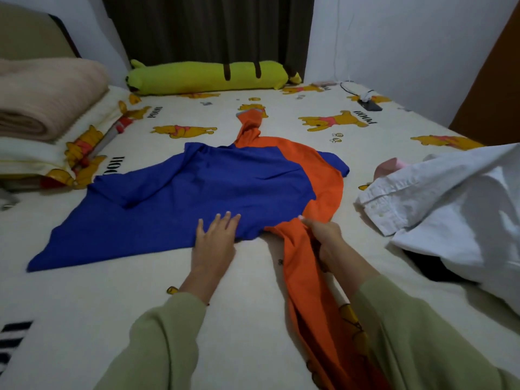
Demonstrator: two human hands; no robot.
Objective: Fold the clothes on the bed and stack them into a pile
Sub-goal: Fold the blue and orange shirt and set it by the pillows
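Pale green long sleeves (157,342) cover both forearms

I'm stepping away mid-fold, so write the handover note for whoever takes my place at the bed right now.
Left hand: fingers straight, pressing flat on the near edge of the blue and orange shirt.
Right hand: grips the shirt's orange sleeve, which trails toward the person.
Shirt lies spread in the middle of the bed, creased, not yet folded.
White shirt lies crumpled at the right, untouched, with something pink peeking out behind it.
Done: shirt laid out. No pile is visible.
Left: fold this shirt, then the white one, and stack them.
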